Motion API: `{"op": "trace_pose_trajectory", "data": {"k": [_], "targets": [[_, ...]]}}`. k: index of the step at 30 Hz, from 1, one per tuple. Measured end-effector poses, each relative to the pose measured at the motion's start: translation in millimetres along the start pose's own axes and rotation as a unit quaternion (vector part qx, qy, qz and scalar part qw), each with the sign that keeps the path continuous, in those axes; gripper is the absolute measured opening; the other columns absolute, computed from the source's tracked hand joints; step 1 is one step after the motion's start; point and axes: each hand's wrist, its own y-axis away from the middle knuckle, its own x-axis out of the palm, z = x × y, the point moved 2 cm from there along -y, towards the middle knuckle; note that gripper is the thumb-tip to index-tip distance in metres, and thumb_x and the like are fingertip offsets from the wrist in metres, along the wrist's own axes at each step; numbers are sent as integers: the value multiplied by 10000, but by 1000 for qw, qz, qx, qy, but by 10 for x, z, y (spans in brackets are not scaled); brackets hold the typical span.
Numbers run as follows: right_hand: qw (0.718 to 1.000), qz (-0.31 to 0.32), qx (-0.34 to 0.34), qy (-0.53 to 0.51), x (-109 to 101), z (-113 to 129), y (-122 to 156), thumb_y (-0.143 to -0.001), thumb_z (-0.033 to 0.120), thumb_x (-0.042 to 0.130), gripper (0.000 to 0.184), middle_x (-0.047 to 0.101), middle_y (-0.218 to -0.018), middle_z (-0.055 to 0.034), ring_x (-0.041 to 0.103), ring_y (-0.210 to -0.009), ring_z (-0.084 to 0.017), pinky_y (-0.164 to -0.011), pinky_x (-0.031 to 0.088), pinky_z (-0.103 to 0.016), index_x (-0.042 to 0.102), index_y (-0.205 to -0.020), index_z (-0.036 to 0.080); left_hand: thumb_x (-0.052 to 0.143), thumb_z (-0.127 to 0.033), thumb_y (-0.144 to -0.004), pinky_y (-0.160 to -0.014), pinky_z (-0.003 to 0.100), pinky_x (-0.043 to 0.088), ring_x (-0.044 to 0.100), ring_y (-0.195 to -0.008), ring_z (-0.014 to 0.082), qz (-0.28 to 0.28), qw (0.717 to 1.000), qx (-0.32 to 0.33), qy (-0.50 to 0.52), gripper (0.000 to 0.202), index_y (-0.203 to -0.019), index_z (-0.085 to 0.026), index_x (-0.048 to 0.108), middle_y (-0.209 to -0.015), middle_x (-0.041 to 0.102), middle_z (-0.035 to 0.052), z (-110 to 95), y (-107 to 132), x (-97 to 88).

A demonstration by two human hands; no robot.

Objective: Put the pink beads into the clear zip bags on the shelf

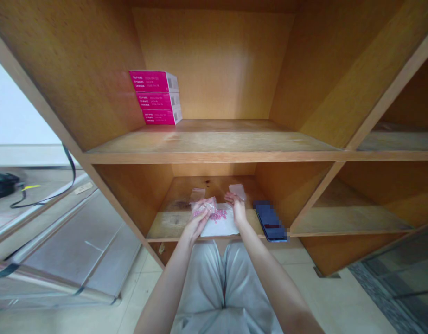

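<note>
My left hand [199, 221] grips a small clear plastic bag [209, 204] with pink pieces inside, at the left edge of a white paper sheet [217, 227]. Loose pink pills [220, 215] lie in a patch on that paper, between my hands. On the right, my right hand [236, 206] is held with its fingers apart and nothing in them that I can see. Just behind its fingers lies a flat clear bag [239, 189]. Another clear bag [199, 193] lies behind my left hand, partly covered.
A phone [269, 221] lies right of the paper, overhanging the shelf's front edge. On the upper shelf [217, 139], three pink boxes [158, 98] are stacked at the left. Wrapped panels [95, 250] stand on the floor at left.
</note>
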Motion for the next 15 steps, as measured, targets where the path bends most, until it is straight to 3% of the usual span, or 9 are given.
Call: {"op": "trace_pose_trajectory", "data": {"k": [5,10,15], "targets": [[999,-18,5,-36,-6,-270,-6,-709,357,391,296,654,-964,-57,583,-946,-165,-859,412,-314,606,-831,195,660,-82,-654,-961,318,370,530,-1064,182,16,1000,-17,0,457,-1068,-205,512,-1136,576,63,-15,19,67],[997,-24,18,-77,56,-311,40,-709,416,399,304,659,-939,-60,573,-978,-163,-903,391,-312,587,-809,199,649,-76,-664,-988,328,347,497,-1107,188,19,1000,-22,-4,417,-1044,-192,520,-1154,563,63,-9,19,70],[999,-4,20,-39,61,-322,57,-746,464,335,396,643,-984,-85,553,-1012,-171,-911,390,-324,585,-874,184,662,-73,-651,-996,342,333,501,-1104,189,38,998,-37,-20,435,-1046,-178,511,-1132,576,75,26,-12,75]]}}
